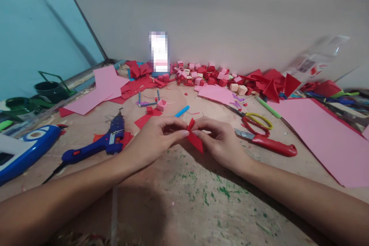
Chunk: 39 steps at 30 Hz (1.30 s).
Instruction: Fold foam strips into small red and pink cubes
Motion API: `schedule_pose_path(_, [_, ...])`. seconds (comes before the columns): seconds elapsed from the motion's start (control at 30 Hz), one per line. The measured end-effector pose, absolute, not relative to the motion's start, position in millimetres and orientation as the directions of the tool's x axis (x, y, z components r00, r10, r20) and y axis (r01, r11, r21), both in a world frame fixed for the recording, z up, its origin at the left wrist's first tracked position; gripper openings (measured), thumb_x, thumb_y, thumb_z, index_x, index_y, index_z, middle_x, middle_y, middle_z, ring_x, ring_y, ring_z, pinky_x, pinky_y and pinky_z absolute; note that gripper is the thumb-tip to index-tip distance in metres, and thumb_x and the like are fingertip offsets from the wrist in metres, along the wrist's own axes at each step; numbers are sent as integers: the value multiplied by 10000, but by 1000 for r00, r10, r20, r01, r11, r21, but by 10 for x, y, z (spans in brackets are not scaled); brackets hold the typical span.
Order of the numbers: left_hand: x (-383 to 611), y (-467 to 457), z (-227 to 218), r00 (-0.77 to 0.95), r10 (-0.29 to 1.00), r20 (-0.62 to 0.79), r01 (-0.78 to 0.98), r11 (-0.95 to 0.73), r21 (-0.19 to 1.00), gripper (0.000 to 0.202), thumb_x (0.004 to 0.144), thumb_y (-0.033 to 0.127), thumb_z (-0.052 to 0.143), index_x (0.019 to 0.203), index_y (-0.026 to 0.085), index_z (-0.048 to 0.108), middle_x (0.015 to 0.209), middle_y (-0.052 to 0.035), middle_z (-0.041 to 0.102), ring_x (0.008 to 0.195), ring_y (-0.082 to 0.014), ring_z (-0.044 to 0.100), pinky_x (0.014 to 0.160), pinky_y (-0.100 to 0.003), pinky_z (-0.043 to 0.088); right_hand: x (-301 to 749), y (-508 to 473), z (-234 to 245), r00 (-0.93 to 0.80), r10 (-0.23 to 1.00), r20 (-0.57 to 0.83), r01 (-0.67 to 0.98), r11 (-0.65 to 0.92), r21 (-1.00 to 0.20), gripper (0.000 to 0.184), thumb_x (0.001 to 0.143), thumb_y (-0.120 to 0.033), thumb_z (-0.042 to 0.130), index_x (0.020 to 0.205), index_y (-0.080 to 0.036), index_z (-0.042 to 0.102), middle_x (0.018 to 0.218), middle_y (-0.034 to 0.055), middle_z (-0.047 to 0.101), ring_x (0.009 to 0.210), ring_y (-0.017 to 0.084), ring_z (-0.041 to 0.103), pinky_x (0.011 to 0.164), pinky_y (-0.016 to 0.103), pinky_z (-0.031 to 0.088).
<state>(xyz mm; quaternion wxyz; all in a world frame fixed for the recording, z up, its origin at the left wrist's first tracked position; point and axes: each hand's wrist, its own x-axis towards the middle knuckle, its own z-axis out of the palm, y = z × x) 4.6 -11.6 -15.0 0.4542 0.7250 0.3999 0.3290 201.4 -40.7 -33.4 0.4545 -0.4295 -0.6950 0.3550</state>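
A small folded piece of red paper (196,143) is pinched between my two hands above the middle of the table. My left hand (161,134) grips its left side with thumb and forefinger. From the other side, the thumb and fingertips of my right hand (220,138) close on the same piece. Just beyond my hands lies a blue stick-like tool (182,111). A tiny pink paper box (162,105) and a small red cube (149,110) sit beyond my left hand. To the right of my right hand rests a red-handled knife (273,146).
A blue glue gun (111,138) lies left, near a blue-and-white tape dispenser (34,144). Yellow-and-red scissors (258,123) and large pink sheets (331,138) are at right. Several small paper cubes (198,75) pile up along the wall, beside a lit phone (159,52). A clear bottle (314,61) stands tilted back right.
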Motion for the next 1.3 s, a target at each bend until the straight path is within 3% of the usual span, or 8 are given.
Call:
schedule_pose_path(0.2, [49, -154, -127, 457, 875, 158, 308, -322, 895, 107, 885, 239, 707, 916, 194, 798, 952, -17, 808, 889, -199, 727, 885, -310, 560, 2012, -427, -321, -239, 897, 373, 334, 437, -835, 178, 930, -127, 593, 865, -220, 730, 917, 33, 755, 885, 188, 683, 796, 321, 543])
schedule_pose_path(0.37, [49, -170, -98, 462, 874, 153, 324, -327, 888, 128, 899, 271, 688, 909, 193, 789, 935, -20, 806, 857, -203, 740, 842, -307, 585, 1996, -456, -332, -198, 920, 339, 338, 389, -857, 149, 922, -164, 616, 871, -219, 745, 911, 34, 762, 847, 184, 702, 707, 290, 564])
schedule_pose_path(0.63, [59, -191, -75, 488, 864, 126, 326, -314, 892, 100, 879, 190, 689, 911, 197, 783, 893, 9, 800, 821, -168, 741, 766, -249, 570, 1983, -457, -344, -87, 942, 325, 296, 336, -894, 42, 880, -222, 684, 895, -198, 714, 891, 36, 762, 777, 170, 716, 671, 285, 590])
schedule_pose_path(0.9, [44, -184, -74, 510, 854, 101, 405, -342, 848, 155, 915, 258, 650, 870, 175, 773, 834, -11, 780, 770, -190, 720, 699, -276, 554, 1961, -472, -341, -109, 939, 326, 294, 344, -892, 29, 878, -213, 681, 873, -203, 708, 865, 33, 754, 767, 162, 710, 653, 269, 576])
schedule_pose_path(1.13, [52, -189, 0, 464, 868, 177, 317, -349, 882, 164, 929, 188, 632, 850, 169, 774, 815, 22, 794, 756, -143, 731, 712, -214, 558, 2017, -378, -315, -187, 967, 172, 47, 183, -982, 107, 840, -249, 711, 923, -200, 760, 938, 33, 784, 819, 165, 738, 758, 287, 585])
schedule_pose_path(1.3, [46, -198, -17, 465, 863, 198, 353, -386, 852, 154, 915, 152, 645, 870, 177, 790, 849, 24, 800, 781, -138, 733, 727, -216, 550, 2036, -354, -333, -200, 972, 123, 90, 143, -986, 122, 823, -271, 729, 903, -189, 772, 879, 46, 799, 760, 181, 740, 714, 303, 582])
